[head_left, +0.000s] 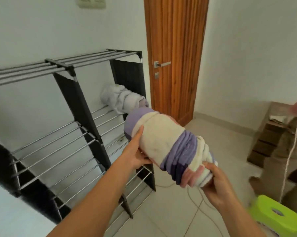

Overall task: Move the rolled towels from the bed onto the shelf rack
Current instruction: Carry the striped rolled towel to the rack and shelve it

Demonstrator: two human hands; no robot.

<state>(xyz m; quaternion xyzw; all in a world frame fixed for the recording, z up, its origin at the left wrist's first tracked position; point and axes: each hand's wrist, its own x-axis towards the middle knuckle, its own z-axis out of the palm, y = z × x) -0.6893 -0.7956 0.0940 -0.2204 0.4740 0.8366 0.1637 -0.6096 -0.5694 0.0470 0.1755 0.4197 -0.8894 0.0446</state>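
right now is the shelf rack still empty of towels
No, one rolled white towel already lies on an upper shelf of the rack.

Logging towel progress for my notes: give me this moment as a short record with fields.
held: rolled towel, cream with purple bands
left hand: supports its far end from below
right hand: grips its near end
rack: metal bars, black side panels
on rack: one white towel, right section
nearby: door, green stool
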